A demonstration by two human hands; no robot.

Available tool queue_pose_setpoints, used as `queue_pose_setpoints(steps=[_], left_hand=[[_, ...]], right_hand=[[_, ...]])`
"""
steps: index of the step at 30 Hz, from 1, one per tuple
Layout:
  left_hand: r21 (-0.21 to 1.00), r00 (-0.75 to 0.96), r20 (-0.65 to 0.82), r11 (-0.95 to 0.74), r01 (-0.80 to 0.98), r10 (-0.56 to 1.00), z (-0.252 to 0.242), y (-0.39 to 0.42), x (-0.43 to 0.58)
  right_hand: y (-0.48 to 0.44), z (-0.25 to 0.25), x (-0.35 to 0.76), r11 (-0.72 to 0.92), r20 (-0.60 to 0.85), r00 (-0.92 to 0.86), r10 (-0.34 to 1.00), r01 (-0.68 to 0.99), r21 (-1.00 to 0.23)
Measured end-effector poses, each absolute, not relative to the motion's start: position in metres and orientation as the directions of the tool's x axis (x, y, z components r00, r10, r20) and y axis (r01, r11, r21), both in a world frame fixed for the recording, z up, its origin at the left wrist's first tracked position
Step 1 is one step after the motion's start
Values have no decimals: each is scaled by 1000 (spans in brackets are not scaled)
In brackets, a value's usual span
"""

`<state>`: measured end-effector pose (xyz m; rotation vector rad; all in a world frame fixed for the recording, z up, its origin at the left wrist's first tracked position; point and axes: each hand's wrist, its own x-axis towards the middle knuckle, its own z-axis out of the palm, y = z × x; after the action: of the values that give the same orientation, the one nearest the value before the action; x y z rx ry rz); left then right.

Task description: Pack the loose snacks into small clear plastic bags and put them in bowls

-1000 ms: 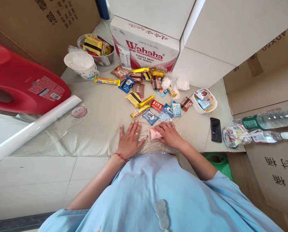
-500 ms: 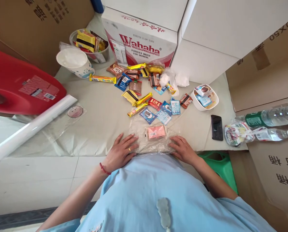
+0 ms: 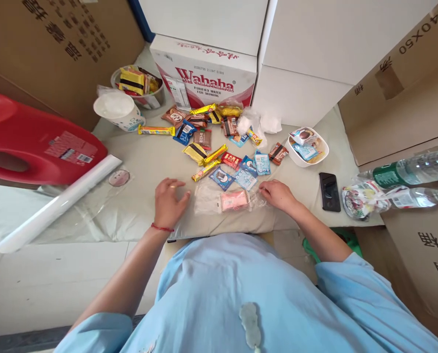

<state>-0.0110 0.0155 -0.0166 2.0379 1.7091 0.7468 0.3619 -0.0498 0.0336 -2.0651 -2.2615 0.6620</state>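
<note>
On the cloth-covered table in front of me, a pink wrapped packet (image 3: pixel 234 200) lies with clear plastic film (image 3: pixel 205 200) spread around it. My left hand (image 3: pixel 170 200) is just left of the film, fingers curved and thumb apart, with nothing in it. At the film's right side my right hand (image 3: pixel 278 194) has its fingers closed on the film's edge. Several small snacks lie just beyond, among them a blue packet (image 3: pixel 221 177), a light blue packet (image 3: pixel 245 179) and a red packet (image 3: pixel 231 160).
A white bowl (image 3: pixel 322 156) with packets and a phone (image 3: pixel 329 192) are to the right, near plastic bottles (image 3: pixel 417 169). Leftward are a film roll (image 3: pixel 59 203), a red jug (image 3: pixel 38 139) and a paper cup (image 3: pixel 125 117). A Wahaha carton (image 3: pixel 204 73) stands behind.
Both hands have moved forward, away from my body. The film's near edge has gone forward to the pink packet. My left hand has lifted off the film, and my right fingers have closed.
</note>
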Motion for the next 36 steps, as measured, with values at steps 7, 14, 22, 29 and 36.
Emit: queue_pose_setpoints(steps=[7,14,22,29,36], left_hand=[[507,74,492,-354,786,868,15,-56,-8],[367,662,135,-658,658,737,19,-61,74],[286,667,53,-652,703,743,9,-60,83],[581,656,114,-586,565,746,-12,-60,54],[828,-152,70,28,559,986,-32,-43,20]], right_hand=[[-7,56,355,131,-35,-143,989,964,-232],[59,40,299,317,-131,-350,927,922,-221],[32,65,296,453,-209,-593,777,759,-468],[-55,58,282,538,-263,-587,765,808,-239],[-68,44,276,485,-318,-534,783,845,-225]])
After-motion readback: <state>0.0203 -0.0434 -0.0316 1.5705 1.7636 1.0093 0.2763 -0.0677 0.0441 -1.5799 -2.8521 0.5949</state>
